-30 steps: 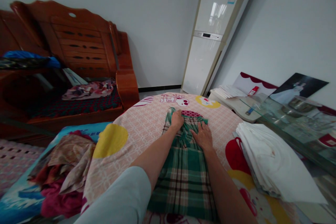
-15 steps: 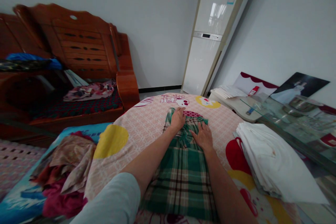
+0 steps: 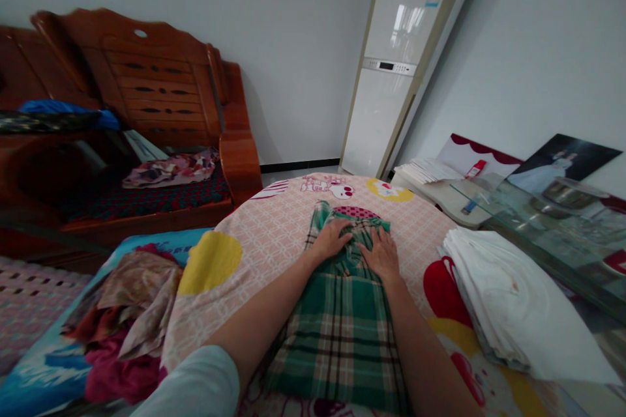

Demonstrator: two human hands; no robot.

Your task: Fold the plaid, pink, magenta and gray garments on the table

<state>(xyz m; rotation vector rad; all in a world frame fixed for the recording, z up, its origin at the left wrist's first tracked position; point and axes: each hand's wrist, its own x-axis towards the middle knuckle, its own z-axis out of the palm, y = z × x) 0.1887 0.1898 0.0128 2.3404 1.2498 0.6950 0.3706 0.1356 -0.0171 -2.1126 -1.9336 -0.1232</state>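
A green plaid garment (image 3: 342,332) with a gathered far end lies flat on the round table, which wears a pink patterned cover (image 3: 274,228). My left hand (image 3: 332,238) rests on the gathered part, left of its middle, fingers stretched out. Beside it, my right hand (image 3: 383,254) lies flat on the right side of the same end, fingers spread. Both hands touch the cloth, and neither grips it. My forearms cover parts of the garment's left and right edges.
A stack of folded white cloth (image 3: 518,300) sits at the table's right. To the left, a pile of crumpled clothes (image 3: 132,319) lies lower down on a blue surface. A glass shelf (image 3: 548,234) stands at right; a wooden sofa (image 3: 161,98) and white air conditioner (image 3: 376,117) stand behind.
My left hand has come down and nearer from the garment's far edge, its fingers now laid out on the gathered cloth. My right hand stays in about the same place.
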